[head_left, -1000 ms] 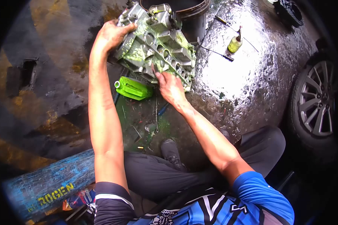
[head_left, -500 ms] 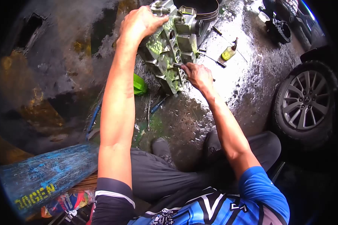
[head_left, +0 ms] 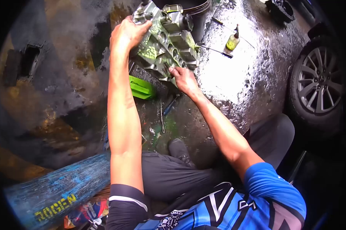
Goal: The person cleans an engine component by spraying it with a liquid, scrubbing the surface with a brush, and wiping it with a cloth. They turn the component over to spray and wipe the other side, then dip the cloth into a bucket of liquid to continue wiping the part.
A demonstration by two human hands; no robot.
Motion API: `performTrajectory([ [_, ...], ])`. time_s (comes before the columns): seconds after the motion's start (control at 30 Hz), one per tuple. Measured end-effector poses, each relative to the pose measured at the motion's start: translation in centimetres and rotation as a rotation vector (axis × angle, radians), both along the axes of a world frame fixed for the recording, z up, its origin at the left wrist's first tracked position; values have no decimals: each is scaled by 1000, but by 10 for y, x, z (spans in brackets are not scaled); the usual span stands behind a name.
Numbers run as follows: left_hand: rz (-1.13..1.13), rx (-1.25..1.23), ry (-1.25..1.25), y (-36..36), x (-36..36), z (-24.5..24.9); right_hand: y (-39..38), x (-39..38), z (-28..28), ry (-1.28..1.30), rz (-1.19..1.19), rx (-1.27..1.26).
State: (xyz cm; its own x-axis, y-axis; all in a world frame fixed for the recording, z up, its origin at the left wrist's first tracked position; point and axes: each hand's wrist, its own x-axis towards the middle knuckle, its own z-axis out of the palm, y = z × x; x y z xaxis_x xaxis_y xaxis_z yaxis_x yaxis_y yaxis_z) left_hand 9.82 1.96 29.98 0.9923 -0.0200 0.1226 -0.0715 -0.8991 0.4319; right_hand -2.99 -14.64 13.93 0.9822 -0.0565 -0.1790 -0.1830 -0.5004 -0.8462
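Note:
A metal engine cylinder head, speckled with yellow-green foam or liquid, is tilted at the top middle of the head view. My left hand is closed around its upper left end, with the thumb over the top face. At its lower end, my right hand is closed on the edge, thumb on top; its other fingers are partly hidden. Just below the cylinder head, a bright green plastic object lies near my left forearm. A blue-handled tool and a thin metal rod are on the floor.
A dark bucket stands behind the cylinder head. To its right are a bottle of yellow liquid and a T-handled tool on the wet floor. A car wheel is at the right, a blue cylinder at lower left.
The cylinder head and both hands have shifted left in view, and the cylinder head's tilt has changed. The dark rod seen by my right hand earlier no longer shows. The camera view has shifted too.

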Motion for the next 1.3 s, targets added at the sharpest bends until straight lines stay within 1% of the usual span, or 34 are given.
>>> performTrajectory([
  [0.03, 15, -12, 7, -2, 1, 5, -1, -6, -19, 32, -1, 60],
  [0.07, 37, 56, -23, -4, 1, 6, -3, -17, -47, 61, -6, 126],
  [0.1, 37, 72, 6, -3, 1, 8, -5, -22, -60, 79, -10, 189],
  [0.13, 32, 1, 22, -2, 2, 9, 0, -32, -39, 150, -107, 297],
  [0.17, 23, -60, 59, 1, 0, 6, 1, -33, -21, 156, -85, 266],
  [0.23, 30, -53, 24, 8, 10, -6, 23, -28, -11, -46, -65, 220],
  [0.27, 20, -32, 22, 10, 9, -8, 25, -30, -14, -55, -138, 349],
  [0.33, 2, -43, -13, 4, -3, 0, 6, -38, -61, 184, -168, 379],
  [0.37, 21, 6, -47, 2, -6, 2, -5, -39, -77, 302, -176, 393],
  [0.4, 25, -34, -35, 1, -8, 2, -10, -40, -81, 331, -153, 351],
  [0.47, 45, -137, 5, 2, -8, -2, 7, -40, -58, 192, -201, 432],
  [0.5, 43, -106, 3, 3, -12, -5, 16, -44, -50, 127, -221, 474],
  [0.53, 36, -73, -13, 3, -13, -2, 23, -44, -87, -100, -246, 410],
  [0.6, 35, -44, -63, -3, -15, 6, 0, -45, -126, 277, -308, 767],
  [0.63, 35, -30, -71, -1, -16, 3, -10, -50, -114, 298, -239, 599],
  [0.67, 33, -51, -78, 5, -9, -4, -5, -47, -98, 250, -276, 739],
  [0.7, 31, -139, 2, -4, -20, 4, 7, -45, -76, 209, -251, 568],
  [0.77, 46, -135, 33, -5, -22, 7, 13, -41, -72, 137, -215, 432],
  [0.8, 12, -53, -41, -1, -20, 5, 5, -39, -90, 165, -203, 442],
  [0.87, 41, -33, -67, 3, -21, -1, -22, -37, -107, 244, -201, 460],
  [0.9, 70, -13, -61, -1, -27, 1, -19, -34, -112, 175, -196, 433],
  [0.93, 79, -103, -24, 0, -27, -3, -13, -29, -100, 104, -189, 351],
  [0.97, 96, -110, -11, 6, -28, -7, -4, -30, -90, 45, -174, 274],
  [1.0, 114, -111, 6, 3, -34, -4, -14, -33, -69, 153, -118, 365],
  [1.03, 128, -107, 18, -1, -39, -1, -25, -34, -69, 197, -129, 315],
  [1.07, 124, 15, -52, -7, -45, 2, -34, -38, -83, 232, -127, 249],
  [1.1, 105, 23, -88, 9, -35, -9, -45, -37, -103, 258, -131, 177],
  [1.17, 176, -158, -33, -15, -55, 1, -54, -39, -104, 146, -160, 155],
  [1.23, 217, -154, -3, -11, -52, -2, -62, -37, -87, 68, -132, 86],
  [1.27, 237, -146, 13, -6, -53, -4, -70, -33, -70, 149, -138, 58],
  [1.3, 235, -174, 10, -2, -53, -8, -69, -29, -91, 105, -145, 53],
])
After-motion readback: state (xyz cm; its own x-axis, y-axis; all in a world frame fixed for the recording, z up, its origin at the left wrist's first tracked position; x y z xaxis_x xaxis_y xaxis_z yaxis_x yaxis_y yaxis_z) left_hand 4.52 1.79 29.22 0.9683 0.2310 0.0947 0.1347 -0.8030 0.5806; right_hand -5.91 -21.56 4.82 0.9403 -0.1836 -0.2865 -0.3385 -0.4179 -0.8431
